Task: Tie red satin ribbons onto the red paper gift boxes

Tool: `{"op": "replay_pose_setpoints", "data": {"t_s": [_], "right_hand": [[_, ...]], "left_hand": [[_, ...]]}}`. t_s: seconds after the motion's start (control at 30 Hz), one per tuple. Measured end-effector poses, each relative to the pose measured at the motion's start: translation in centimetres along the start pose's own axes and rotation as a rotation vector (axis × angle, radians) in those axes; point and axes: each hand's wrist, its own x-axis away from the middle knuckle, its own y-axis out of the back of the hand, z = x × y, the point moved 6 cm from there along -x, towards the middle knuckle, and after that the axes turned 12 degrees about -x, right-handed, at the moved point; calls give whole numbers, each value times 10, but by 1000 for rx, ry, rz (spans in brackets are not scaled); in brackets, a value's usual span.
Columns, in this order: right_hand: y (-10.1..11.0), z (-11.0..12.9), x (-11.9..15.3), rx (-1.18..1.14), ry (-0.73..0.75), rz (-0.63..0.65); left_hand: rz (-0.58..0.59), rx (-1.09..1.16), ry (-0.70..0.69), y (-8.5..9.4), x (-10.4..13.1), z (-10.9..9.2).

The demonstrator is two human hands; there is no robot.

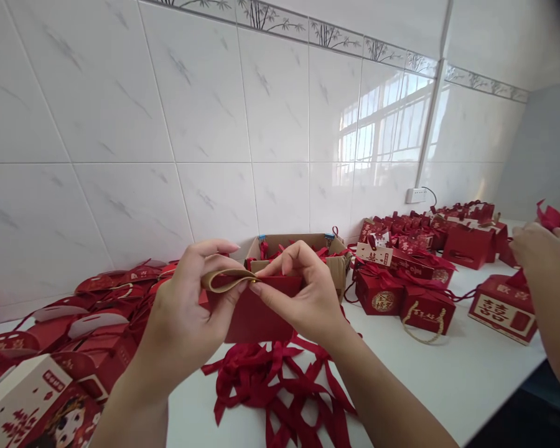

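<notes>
Between my hands, above the table, is a red gift box (256,320) with a plain front. A flat tan-gold strap (221,278) is bent into a loop at its top. My left hand (189,298) is closed round that strap, fingers behind and thumb in front. My right hand (303,292) pinches the strap's end with thumb and forefinger, where a small gold-coloured spot shows; its other fingers are curled by the box's upper edge. Below the box lies a loose heap of dark red ribbons (280,386) on the white table (485,373).
Red gift boxes (98,330) crowd the left side. An open cardboard carton (289,239) with red ribbons stands against the tiled wall. More finished-looking red boxes (378,292) fill the right. Another person's hand (544,249) holds something red at the far right.
</notes>
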Motion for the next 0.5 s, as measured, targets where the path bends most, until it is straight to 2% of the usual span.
{"op": "replay_pose_setpoints", "data": {"t_s": [0.07, 0.17, 0.33, 0.4, 0.5], "right_hand": [[2, -5, -2, 76, -29, 10], [11, -10, -3, 231, -68, -96], [14, -5, -1, 374, -63, -207], [9, -10, 0, 279, -190, -137], [-7, -32, 6, -201, -626, 72]], "left_hand": [[43, -42, 46, -1, -1, 6], [41, -148, 120, 3, -1, 17], [-137, -253, 190, 15, -1, 25], [-243, -297, 189, 19, 0, 23], [-346, -347, 52, 19, 1, 11]]}}
